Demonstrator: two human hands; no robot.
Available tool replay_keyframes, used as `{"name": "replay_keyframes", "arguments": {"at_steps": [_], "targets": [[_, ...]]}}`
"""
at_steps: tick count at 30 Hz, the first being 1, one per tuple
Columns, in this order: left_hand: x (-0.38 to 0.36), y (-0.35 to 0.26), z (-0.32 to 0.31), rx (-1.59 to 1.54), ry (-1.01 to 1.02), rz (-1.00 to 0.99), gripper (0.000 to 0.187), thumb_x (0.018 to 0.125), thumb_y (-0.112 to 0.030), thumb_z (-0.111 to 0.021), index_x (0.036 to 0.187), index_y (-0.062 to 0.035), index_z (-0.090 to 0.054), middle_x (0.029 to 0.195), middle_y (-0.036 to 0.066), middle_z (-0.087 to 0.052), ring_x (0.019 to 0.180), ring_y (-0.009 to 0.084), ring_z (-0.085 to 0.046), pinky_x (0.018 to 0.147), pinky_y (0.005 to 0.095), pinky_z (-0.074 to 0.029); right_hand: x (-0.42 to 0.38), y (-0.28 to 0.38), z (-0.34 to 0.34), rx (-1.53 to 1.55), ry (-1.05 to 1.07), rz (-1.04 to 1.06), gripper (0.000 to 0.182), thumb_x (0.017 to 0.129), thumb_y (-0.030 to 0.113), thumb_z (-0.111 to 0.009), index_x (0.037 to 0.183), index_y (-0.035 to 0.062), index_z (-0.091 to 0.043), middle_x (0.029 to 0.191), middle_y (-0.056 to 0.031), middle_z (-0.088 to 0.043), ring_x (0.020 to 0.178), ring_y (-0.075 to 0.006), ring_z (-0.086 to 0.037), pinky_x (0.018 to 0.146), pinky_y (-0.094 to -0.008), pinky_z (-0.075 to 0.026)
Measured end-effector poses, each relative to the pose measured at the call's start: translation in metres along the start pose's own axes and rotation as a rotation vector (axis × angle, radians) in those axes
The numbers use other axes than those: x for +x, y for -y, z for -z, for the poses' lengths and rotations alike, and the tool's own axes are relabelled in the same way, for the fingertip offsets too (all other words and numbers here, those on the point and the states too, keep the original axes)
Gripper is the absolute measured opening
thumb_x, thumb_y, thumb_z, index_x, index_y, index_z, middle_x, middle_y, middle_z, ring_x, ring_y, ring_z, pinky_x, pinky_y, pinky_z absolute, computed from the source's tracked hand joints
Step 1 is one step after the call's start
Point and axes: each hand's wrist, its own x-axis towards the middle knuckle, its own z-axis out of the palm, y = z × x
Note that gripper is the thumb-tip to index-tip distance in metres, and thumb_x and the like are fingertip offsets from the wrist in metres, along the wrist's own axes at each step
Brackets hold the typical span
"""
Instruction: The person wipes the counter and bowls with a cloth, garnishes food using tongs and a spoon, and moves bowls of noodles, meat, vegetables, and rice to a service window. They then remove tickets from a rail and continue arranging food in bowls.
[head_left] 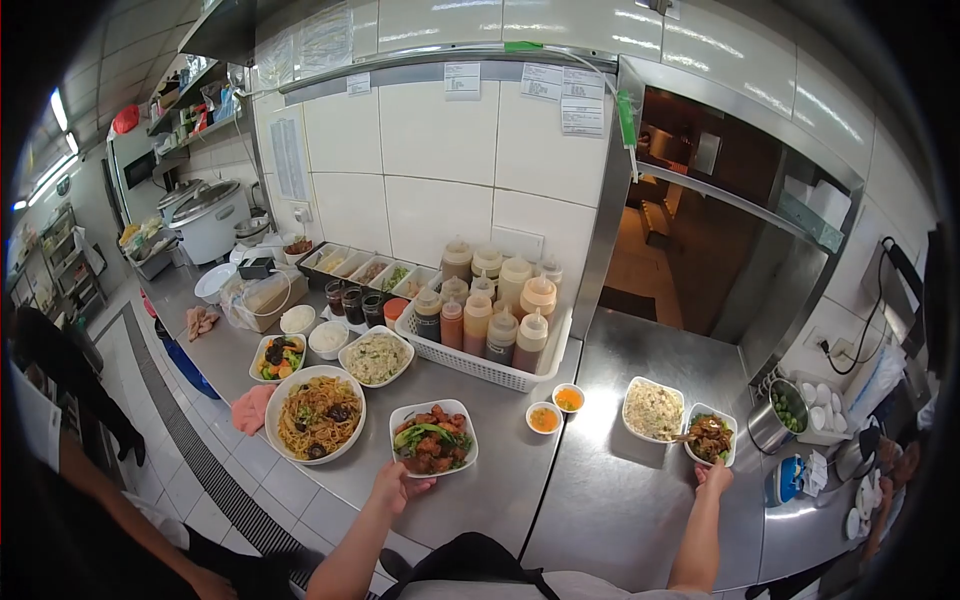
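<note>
My left hand [400, 487] grips the near-left edge of a squarish white bowl [434, 440] of glazed red-brown meat pieces with green leaves. Far to the right, my right hand [713, 477] has the near rim of a smaller white bowl [711, 437] of dark sauced meat and greens. Touching or very near that one is a white bowl of fried rice [653, 408], with what looks like a spoon handle between them. Two small cups of orange sauce [544, 418] stand between my hands. A large round bowl of fried noodles [316, 415] lies left of my left hand.
Behind are a second fried rice bowl [376, 358], a vegetable bowl [277, 358] and a white basket of squeeze bottles [480, 372]. A steel pot [777, 418] stands right, below the pass-through opening [680, 220]. Other people's arms [130, 520] show at the left and right edges.
</note>
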Motion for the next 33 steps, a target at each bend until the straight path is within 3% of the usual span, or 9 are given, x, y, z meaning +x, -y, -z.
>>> {"name": "replay_keyframes", "arguments": {"at_steps": [9,10,12,17,20,22,24,30,33], "targets": [[0.024,-0.017,0.009,0.054,0.143,0.097,0.039,0.078,-0.011,-0.037,0.114,0.0045,-0.039,0.100,0.024,-0.055,0.085,0.0325,-0.060,0.070,0.0350,-0.053,-0.006,-0.015,-0.009,0.164,-0.015,-0.177,0.034,0.086,0.029,-0.039,0.112,0.0083,-0.044,0.073,-0.0079,-0.053,0.054,-0.0155,-0.051,0.042,-0.0235,-0.039],[0.024,-0.016,0.008,0.061,0.142,0.073,0.040,0.078,-0.011,-0.037,0.117,-0.0005,-0.035,0.100,0.022,-0.055,0.084,0.0320,-0.060,0.069,0.0355,-0.053,-0.014,-0.018,-0.007,0.160,-0.011,-0.173,0.034,0.086,0.029,-0.039,0.112,0.0083,-0.044,0.073,-0.0079,-0.053,0.054,-0.0155,-0.051,0.042,-0.0235,-0.039],[0.022,-0.016,0.006,0.084,0.137,0.027,0.047,0.079,-0.012,-0.036,0.124,-0.0105,-0.027,0.100,0.019,-0.056,0.081,0.0310,-0.061,0.068,0.0365,-0.053,-0.057,-0.030,-0.007,0.082,0.013,0.134,0.033,0.087,0.027,-0.038,0.115,0.0092,-0.044,0.066,-0.0049,-0.049,0.050,-0.0121,-0.046,0.040,-0.0236,-0.037],[0.019,-0.007,0.004,0.114,0.085,-0.034,0.049,0.080,-0.012,-0.036,0.127,-0.0141,-0.022,0.099,0.018,-0.056,0.077,0.0293,-0.062,0.064,0.0347,-0.054,-0.145,-0.077,-0.024,-0.311,0.382,0.483,0.025,0.086,0.012,-0.043,0.109,0.0056,-0.049,0.058,0.0003,-0.044,0.047,-0.0073,-0.039,0.040,-0.0237,-0.034],[0.019,-0.006,0.007,0.103,0.092,-0.035,0.047,0.082,-0.012,-0.035,0.127,-0.0140,-0.021,0.096,0.017,-0.058,0.075,0.0288,-0.062,0.063,0.0343,-0.054,-0.238,-0.066,-0.045,-0.461,0.722,0.410,0.019,0.084,0.012,-0.047,0.099,0.0035,-0.055,0.057,-0.0021,-0.049,0.048,-0.0095,-0.045,0.044,-0.0239,-0.038],[0.019,-0.006,0.007,0.105,0.097,-0.021,0.046,0.083,-0.013,-0.035,0.127,-0.0141,-0.021,0.094,0.016,-0.058,0.074,0.0285,-0.063,0.063,0.0342,-0.054,-0.265,-0.086,-0.057,-0.562,0.889,0.683,0.016,0.083,0.014,-0.050,0.091,0.0027,-0.058,0.059,-0.0069,-0.055,0.050,-0.0116,-0.051,0.048,-0.0255,-0.041],[0.018,-0.006,0.008,0.107,0.086,-0.013,0.045,0.084,-0.013,-0.036,0.127,-0.0140,-0.022,0.093,0.016,-0.059,0.073,0.0280,-0.063,0.061,0.0337,-0.054,-0.286,-0.096,-0.069,-0.559,1.061,0.621,0.015,0.081,0.016,-0.053,0.086,0.0031,-0.059,0.061,-0.0108,-0.058,0.051,-0.0158,-0.055,0.050,-0.0281,-0.044],[0.014,-0.011,0.002,0.096,0.088,-0.006,0.046,0.084,-0.010,-0.034,0.128,-0.0151,-0.021,0.095,0.016,-0.058,0.073,0.0279,-0.063,0.060,0.0331,-0.054,-0.298,-0.116,-0.118,-0.607,1.095,0.784,0.014,0.078,0.018,-0.056,0.084,0.0050,-0.059,0.060,-0.0117,-0.057,0.052,-0.0258,-0.056,0.050,-0.0322,-0.044],[0.012,-0.008,0.004,0.071,0.055,0.031,0.046,0.084,-0.007,-0.033,0.128,-0.0154,-0.023,0.098,0.015,-0.057,0.073,0.0282,-0.063,0.059,0.0323,-0.055,-0.304,-0.104,-0.136,-0.624,1.069,0.940,0.014,0.080,0.015,-0.054,0.082,0.0016,-0.059,0.054,-0.0121,-0.054,0.044,-0.0203,-0.053,0.045,-0.0292,-0.040]]}}
